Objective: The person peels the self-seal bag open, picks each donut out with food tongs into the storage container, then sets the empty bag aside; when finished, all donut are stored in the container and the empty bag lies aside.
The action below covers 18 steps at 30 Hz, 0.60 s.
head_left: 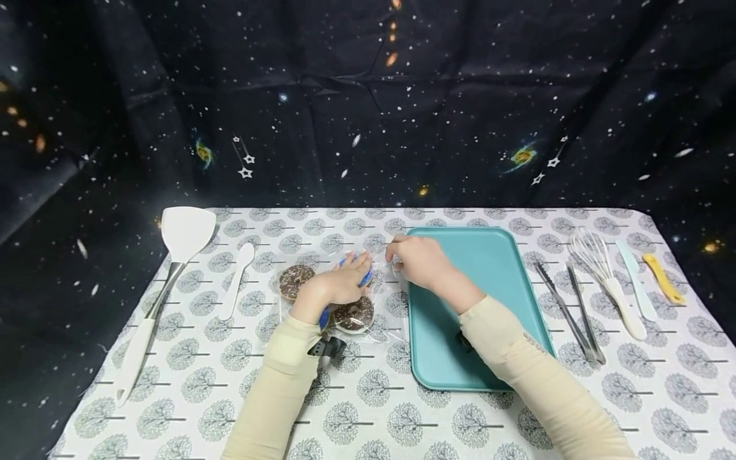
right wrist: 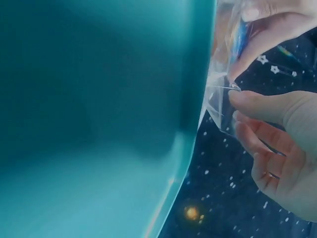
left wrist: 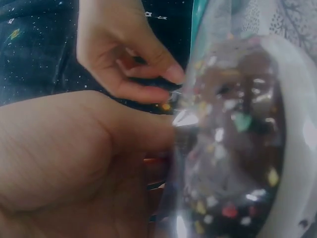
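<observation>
A clear plastic bag (head_left: 391, 326) lies on the table, holding a chocolate doughnut with pale sprinkles (head_left: 296, 281), another chocolate doughnut (head_left: 354, 314) and blue items partly hidden by my left hand. My left hand (head_left: 339, 284) rests on top of the bag with its fingers stretched out. In the left wrist view, a sprinkled doughnut (left wrist: 237, 139) shows through the film beside my left thumb. My right hand (head_left: 424, 262) pinches the bag's right edge between thumb and fingers, over the tray's left rim. The right wrist view shows the film (right wrist: 218, 96) at those fingertips.
Beneath my right forearm lies a teal tray (head_left: 460, 358). To the left are a white spatula (head_left: 186, 233) and a white spoon (head_left: 234, 281). On the right lie tongs (head_left: 583, 319), a whisk (head_left: 609, 281), a pale blue spreader (head_left: 635, 281) and a yellow-handled tool (head_left: 662, 279).
</observation>
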### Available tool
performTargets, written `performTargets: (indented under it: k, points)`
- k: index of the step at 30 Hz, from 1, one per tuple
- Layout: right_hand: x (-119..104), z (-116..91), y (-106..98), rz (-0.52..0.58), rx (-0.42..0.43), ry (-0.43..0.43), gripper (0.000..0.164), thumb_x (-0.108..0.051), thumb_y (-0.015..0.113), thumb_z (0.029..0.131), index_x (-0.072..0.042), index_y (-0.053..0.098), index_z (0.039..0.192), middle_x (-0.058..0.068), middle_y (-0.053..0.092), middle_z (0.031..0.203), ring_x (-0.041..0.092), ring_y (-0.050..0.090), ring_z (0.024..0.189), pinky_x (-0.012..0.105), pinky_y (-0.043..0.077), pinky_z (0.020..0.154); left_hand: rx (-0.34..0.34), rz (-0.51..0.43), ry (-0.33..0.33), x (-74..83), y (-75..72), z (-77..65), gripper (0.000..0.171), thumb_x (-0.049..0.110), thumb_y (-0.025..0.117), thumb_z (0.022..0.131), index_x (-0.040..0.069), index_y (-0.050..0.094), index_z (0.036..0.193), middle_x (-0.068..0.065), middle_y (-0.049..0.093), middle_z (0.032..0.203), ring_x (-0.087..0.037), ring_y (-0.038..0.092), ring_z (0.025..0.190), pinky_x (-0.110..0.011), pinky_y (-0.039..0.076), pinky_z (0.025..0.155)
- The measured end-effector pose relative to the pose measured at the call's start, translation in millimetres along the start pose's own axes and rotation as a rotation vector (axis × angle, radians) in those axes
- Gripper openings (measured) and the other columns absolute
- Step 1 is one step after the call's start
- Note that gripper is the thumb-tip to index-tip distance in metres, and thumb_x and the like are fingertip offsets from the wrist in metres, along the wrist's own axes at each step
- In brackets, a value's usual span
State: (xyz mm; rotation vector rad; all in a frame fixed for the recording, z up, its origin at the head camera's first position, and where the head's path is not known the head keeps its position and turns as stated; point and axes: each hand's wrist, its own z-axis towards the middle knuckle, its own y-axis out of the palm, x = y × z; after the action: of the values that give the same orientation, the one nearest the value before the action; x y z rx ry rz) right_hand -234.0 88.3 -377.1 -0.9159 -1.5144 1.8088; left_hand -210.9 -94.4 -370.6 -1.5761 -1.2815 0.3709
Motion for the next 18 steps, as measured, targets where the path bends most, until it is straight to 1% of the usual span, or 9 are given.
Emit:
performTargets:
  k: [2,4,6,8,11,14,16,18]
  points:
    - [-4.5,0.5,-0.2,0.005,0.008,-0.021,0.022,-0.013,0.074,0.078,-0.017,0.069,0.099,-0.002,0.066,0.105,0.019,0.064,0.083,0.03,0.053,0.061,-0.002,-0.001,-0.003,0.2,-0.2,-0.6,0.065,0.025,0.042,0.1,0.001,0.007,0.148,-0.011,-0.003,0.156,-0.034,-0.006,0.142,-0.05,0.004,0.114]
    - [-9.3,1.6,0.5,0.018,-0.001,-0.037,0.026,-0.013,0.074,0.077,-0.018,0.069,0.102,-0.003,0.066,0.108,0.018,0.065,0.083,0.029,0.052,0.061,-0.004,-0.001,-0.004,0.6,-0.8,-0.6,0.064,0.025,0.041,0.1,0.001,0.007,0.148,-0.011,-0.003,0.156,-0.034,-0.006,0.142,-0.049,0.004,0.114]
    - [-13.3,3.1,1.7,0.015,-0.022,-0.045,0.028,-0.013,0.075,0.077,-0.019,0.069,0.104,-0.003,0.066,0.11,0.018,0.065,0.084,0.029,0.053,0.061,-0.003,-0.005,-0.004,0.9,-1.3,-0.7,0.063,0.024,0.041,0.1,0.001,0.007,0.148,-0.011,-0.003,0.156,-0.033,-0.006,0.142,-0.049,0.004,0.114]
    - [-16.1,4.8,3.3,0.002,-0.053,-0.041,0.026,-0.011,0.075,0.077,-0.018,0.07,0.102,-0.002,0.068,0.108,0.018,0.066,0.083,0.031,0.053,0.063,0.001,-0.007,0.0,1.1,-1.6,-0.8,0.063,0.024,0.041,0.1,0.001,0.008,0.148,-0.011,-0.003,0.156,-0.034,-0.006,0.142,-0.049,0.004,0.114]
    - [-18.4,6.8,6.1,-0.01,-0.089,-0.035,0.018,-0.01,0.073,0.078,-0.016,0.072,0.095,0.0,0.07,0.101,0.019,0.066,0.082,0.032,0.055,0.067,0.009,-0.008,0.007,0.0,-1.1,-1.2,0.063,0.023,0.041,0.1,0.0,0.009,0.148,-0.012,-0.002,0.156,-0.035,-0.005,0.142,-0.05,0.004,0.114]
    - [-18.7,8.4,8.9,0.02,-0.091,-0.041,0.01,-0.005,0.068,0.081,-0.011,0.071,0.088,0.003,0.071,0.093,0.019,0.066,0.079,0.031,0.055,0.07,0.014,-0.005,0.009,-1.6,-0.3,-1.0,0.063,0.023,0.042,0.099,-0.001,0.009,0.148,-0.013,-0.001,0.156,-0.035,-0.004,0.142,-0.05,0.005,0.114]
    - [-17.5,9.0,10.4,0.041,-0.084,-0.052,0.008,-0.003,0.065,0.083,-0.009,0.07,0.084,0.004,0.07,0.087,0.018,0.064,0.076,0.028,0.054,0.068,0.014,-0.003,0.006,-2.0,0.1,-0.4,0.064,0.023,0.043,0.099,0.0,0.008,0.148,-0.012,-0.001,0.156,-0.035,-0.005,0.142,-0.049,0.005,0.115]
    - [-15.1,8.7,10.7,0.064,-0.081,-0.06,0.01,0.0,0.062,0.084,-0.007,0.068,0.079,0.004,0.068,0.079,0.016,0.062,0.07,0.024,0.052,0.064,0.014,-0.007,0.006,-1.9,0.4,0.5,0.064,0.023,0.043,0.099,0.001,0.008,0.148,-0.011,-0.001,0.156,-0.034,-0.005,0.142,-0.049,0.004,0.115]
